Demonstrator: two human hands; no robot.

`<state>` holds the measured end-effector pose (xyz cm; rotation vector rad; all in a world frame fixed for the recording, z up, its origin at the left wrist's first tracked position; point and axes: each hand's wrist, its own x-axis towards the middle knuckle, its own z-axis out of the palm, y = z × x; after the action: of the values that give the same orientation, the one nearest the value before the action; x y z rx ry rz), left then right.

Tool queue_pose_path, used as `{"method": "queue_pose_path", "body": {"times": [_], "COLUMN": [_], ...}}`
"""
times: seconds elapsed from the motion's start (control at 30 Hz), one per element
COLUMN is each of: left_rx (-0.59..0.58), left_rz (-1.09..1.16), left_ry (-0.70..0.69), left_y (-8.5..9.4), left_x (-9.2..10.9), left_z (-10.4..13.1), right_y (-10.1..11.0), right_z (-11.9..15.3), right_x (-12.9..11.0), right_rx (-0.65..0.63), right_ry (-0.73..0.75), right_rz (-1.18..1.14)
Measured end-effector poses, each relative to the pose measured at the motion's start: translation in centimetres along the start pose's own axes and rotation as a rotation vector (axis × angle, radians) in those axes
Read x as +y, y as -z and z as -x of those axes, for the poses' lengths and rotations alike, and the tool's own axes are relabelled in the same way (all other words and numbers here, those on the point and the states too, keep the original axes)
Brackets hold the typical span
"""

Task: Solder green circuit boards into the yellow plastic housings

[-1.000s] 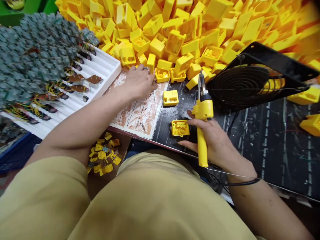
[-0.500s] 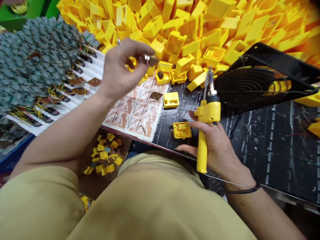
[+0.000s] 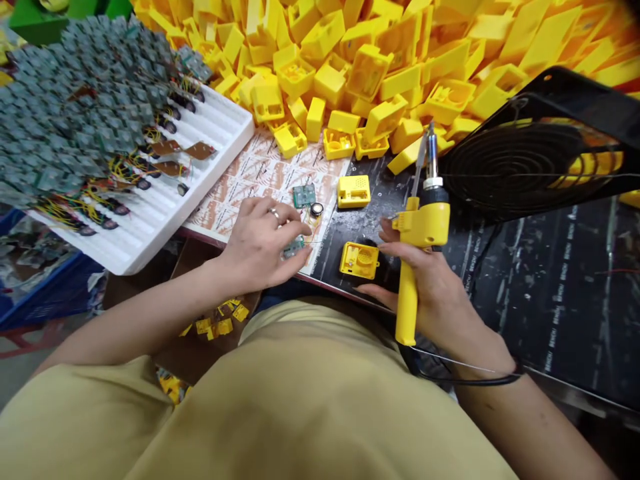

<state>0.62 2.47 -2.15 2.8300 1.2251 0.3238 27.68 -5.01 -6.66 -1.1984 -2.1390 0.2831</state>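
My left hand (image 3: 270, 241) is low over the printed paper, its thumb and fingers closed on a small green circuit board (image 3: 293, 248). Just above it lies a second green circuit board (image 3: 304, 195), with a small round speaker (image 3: 317, 209) beside it and thin wires around. My right hand (image 3: 425, 277) grips a yellow soldering gun (image 3: 409, 293), its metal tip pointing up and away. Left of that hand, an open yellow case half (image 3: 359, 260) rests with its inside upward. Farther back sits another yellow case part (image 3: 353, 191) with a speaker grille.
A heap of yellow case parts (image 3: 370, 73) fills the back. On the left, a white foam tray (image 3: 150, 240) bears many wired circuit boards (image 3: 90, 107). A black fan (image 3: 530, 160) stands at right on the dark bench mat (image 3: 550, 287). Below is a blue crate (image 3: 45, 287).
My left hand has come down from near the yellow heap to the paper, with a board in its fingers. A green board and speaker now show there. My right hand has barely moved.
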Motion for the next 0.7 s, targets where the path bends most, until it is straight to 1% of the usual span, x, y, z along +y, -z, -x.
{"method": "queue_pose_path", "body": {"times": [0.13, 0.2, 0.23, 0.3, 0.37, 0.53, 0.6, 0.63, 0.7], "left_rx": [-0.113, -0.164, -0.169, -0.16, -0.118, 0.007, 0.027, 0.024, -0.009], "left_rz": [-0.168, -0.2, -0.198, -0.171, -0.133, -0.004, 0.075, 0.127, 0.245], "left_ry": [0.003, 0.032, 0.057, 0.097, 0.109, 0.082, 0.06, 0.05, 0.034], "left_y": [-0.9, -1.6, -1.9, -2.3, -2.4, -2.1, -2.0, -2.0, -2.0], "left_x": [1.8, 2.4, 2.5, 2.6, 2.3, 1.1, 0.9, 0.8, 0.9], "left_z": [-1.9, -2.3, -2.4, -2.4, -2.2, -1.3, -1.1, -1.0, -0.9], "right_y": [0.2, 0.1, 0.1, -0.2, -0.7, -2.0, -1.8, -1.3, 0.4], "right_z": [0.4, 0.5, 0.6, 0.6, 0.6, -0.4, -0.7, -0.7, -0.3], "right_x": [-0.1, 0.1, 0.2, 0.3, 0.3, -0.6, -1.2, -1.5, -2.3], "right_rx": [0.036, 0.018, 0.0, -0.036, -0.038, 0.071, 0.132, 0.172, 0.249], "right_ry": [-0.014, -0.001, 0.009, 0.027, 0.035, 0.035, 0.036, 0.021, -0.029], "right_rz": [0.023, 0.018, 0.011, -0.003, -0.003, 0.079, 0.1, 0.114, 0.117]}}
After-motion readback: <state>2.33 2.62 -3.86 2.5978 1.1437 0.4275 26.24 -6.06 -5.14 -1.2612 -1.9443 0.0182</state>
